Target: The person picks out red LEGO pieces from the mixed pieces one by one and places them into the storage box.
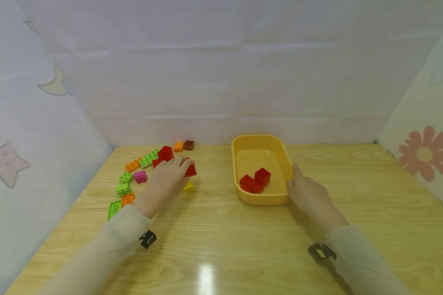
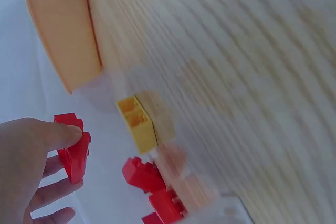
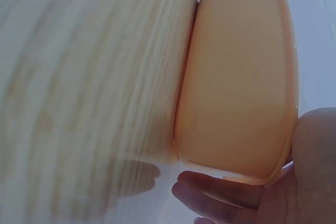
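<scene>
My left hand (image 1: 171, 175) pinches a red toy brick (image 2: 75, 153) between thumb and fingers, held above the table in the left wrist view. More red bricks (image 1: 165, 153) lie just behind that hand, partly covered by it. Close by on its right is a yellow brick (image 1: 188, 187). On the right, my right hand (image 1: 310, 196) grips the side of a yellow-orange plastic bin (image 1: 257, 199) near its front right corner. Its fingers (image 3: 220, 195) lie along the outside wall. Inside the bin, several red bricks (image 1: 262, 176) sit toward the front.
Left of my left hand, loose bricks are spread out: green (image 1: 123, 189), orange (image 1: 127, 199) and a magenta one (image 1: 140, 177). An orange brick (image 1: 179, 146) and a brown brick (image 1: 189, 145) lie by the back edge. A pale sheet (image 1: 221, 90) hangs behind the wooden table (image 1: 221, 237).
</scene>
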`<action>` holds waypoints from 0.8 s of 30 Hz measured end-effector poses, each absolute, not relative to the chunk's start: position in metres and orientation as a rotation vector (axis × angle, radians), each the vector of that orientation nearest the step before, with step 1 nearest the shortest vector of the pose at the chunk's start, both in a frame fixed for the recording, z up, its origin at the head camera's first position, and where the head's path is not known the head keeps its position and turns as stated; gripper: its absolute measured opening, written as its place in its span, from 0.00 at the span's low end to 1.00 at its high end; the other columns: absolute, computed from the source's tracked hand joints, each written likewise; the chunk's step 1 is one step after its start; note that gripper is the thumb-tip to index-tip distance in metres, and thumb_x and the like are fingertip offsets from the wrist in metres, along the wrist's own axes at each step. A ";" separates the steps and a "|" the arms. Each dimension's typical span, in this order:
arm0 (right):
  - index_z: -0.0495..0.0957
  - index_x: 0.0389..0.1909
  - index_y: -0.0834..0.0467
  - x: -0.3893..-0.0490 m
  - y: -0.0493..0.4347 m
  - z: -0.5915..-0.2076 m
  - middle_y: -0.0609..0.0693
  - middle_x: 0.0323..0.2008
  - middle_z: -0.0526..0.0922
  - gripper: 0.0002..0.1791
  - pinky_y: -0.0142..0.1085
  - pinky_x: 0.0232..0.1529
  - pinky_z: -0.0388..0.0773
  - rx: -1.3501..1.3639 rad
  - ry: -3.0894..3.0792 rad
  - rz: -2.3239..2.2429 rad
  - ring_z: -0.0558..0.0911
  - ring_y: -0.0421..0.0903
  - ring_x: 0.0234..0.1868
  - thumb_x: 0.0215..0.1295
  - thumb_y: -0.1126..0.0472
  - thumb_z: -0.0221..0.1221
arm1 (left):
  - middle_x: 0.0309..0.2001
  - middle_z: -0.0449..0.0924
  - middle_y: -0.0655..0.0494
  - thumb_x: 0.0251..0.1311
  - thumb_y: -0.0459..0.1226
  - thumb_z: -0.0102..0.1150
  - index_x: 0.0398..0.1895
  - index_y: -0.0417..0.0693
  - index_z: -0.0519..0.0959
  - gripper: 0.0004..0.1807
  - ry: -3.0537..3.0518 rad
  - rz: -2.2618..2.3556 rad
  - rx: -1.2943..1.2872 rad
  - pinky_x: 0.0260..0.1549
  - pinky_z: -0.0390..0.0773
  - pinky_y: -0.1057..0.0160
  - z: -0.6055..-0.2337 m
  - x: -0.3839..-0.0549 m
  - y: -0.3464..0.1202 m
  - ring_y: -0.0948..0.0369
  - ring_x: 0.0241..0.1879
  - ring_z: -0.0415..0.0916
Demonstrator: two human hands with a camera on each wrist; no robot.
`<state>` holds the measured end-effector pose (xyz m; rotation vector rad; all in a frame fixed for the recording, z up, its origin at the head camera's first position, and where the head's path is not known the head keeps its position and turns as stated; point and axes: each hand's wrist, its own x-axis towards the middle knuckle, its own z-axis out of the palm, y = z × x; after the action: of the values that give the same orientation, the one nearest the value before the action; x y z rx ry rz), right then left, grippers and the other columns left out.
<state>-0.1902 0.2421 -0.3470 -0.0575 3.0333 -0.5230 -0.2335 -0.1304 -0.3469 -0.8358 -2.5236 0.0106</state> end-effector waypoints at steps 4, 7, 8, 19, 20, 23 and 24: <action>0.43 0.74 0.73 -0.191 0.240 -0.346 0.72 0.40 0.80 0.34 0.53 0.32 0.75 -0.057 3.033 -0.517 0.76 0.57 0.30 0.74 0.59 0.37 | 0.45 0.79 0.49 0.53 0.40 0.75 0.55 0.44 0.77 0.26 -2.507 0.000 -0.856 0.33 0.81 0.56 -0.347 -0.235 -0.122 0.51 0.38 0.80; 0.43 0.74 0.73 -0.192 0.239 -0.346 0.69 0.36 0.80 0.34 0.51 0.31 0.74 -0.053 3.027 -0.517 0.76 0.56 0.29 0.75 0.59 0.37 | 0.44 0.79 0.50 0.55 0.41 0.74 0.55 0.46 0.77 0.25 -2.498 -0.001 -0.862 0.33 0.81 0.56 -0.347 -0.237 -0.116 0.50 0.38 0.81; 0.43 0.75 0.73 -0.192 0.238 -0.345 0.67 0.33 0.79 0.34 0.50 0.30 0.74 -0.048 3.021 -0.518 0.75 0.56 0.28 0.75 0.58 0.37 | 0.44 0.79 0.51 0.55 0.40 0.73 0.55 0.46 0.78 0.25 -2.501 -0.006 -0.863 0.34 0.81 0.55 -0.346 -0.238 -0.114 0.50 0.39 0.81; 0.42 0.75 0.73 -0.190 0.238 -0.344 0.59 0.24 0.75 0.34 0.45 0.26 0.71 -0.040 3.008 -0.530 0.73 0.54 0.25 0.75 0.58 0.37 | 0.45 0.78 0.51 0.59 0.41 0.70 0.55 0.48 0.79 0.21 -2.523 -0.031 -0.857 0.36 0.80 0.54 -0.335 -0.245 -0.087 0.51 0.39 0.81; 0.42 0.74 0.73 -0.190 0.238 -0.344 0.59 0.24 0.75 0.34 0.45 0.26 0.70 -0.039 3.008 -0.531 0.73 0.54 0.25 0.75 0.58 0.37 | 0.45 0.79 0.51 0.60 0.42 0.69 0.55 0.48 0.79 0.20 -2.527 -0.034 -0.854 0.37 0.79 0.54 -0.335 -0.247 -0.084 0.51 0.39 0.81; 0.43 0.74 0.74 -0.189 0.238 -0.344 0.59 0.23 0.74 0.34 0.45 0.26 0.71 -0.038 3.016 -0.526 0.73 0.54 0.25 0.75 0.59 0.37 | 0.45 0.78 0.51 0.62 0.42 0.67 0.55 0.48 0.78 0.20 -2.550 -0.034 -0.847 0.38 0.79 0.55 -0.334 -0.251 -0.076 0.52 0.39 0.80; 0.43 0.74 0.74 -0.189 0.238 -0.343 0.58 0.23 0.74 0.34 0.45 0.26 0.70 -0.037 3.014 -0.527 0.73 0.54 0.25 0.75 0.59 0.37 | 0.46 0.78 0.51 0.62 0.43 0.67 0.56 0.48 0.78 0.20 -2.558 -0.033 -0.846 0.39 0.79 0.55 -0.334 -0.253 -0.074 0.52 0.40 0.80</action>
<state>-0.1892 0.2380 -0.3435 -0.0366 3.0137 -0.5266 -0.2529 -0.0737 -0.3337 -0.8462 -2.5580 -0.0331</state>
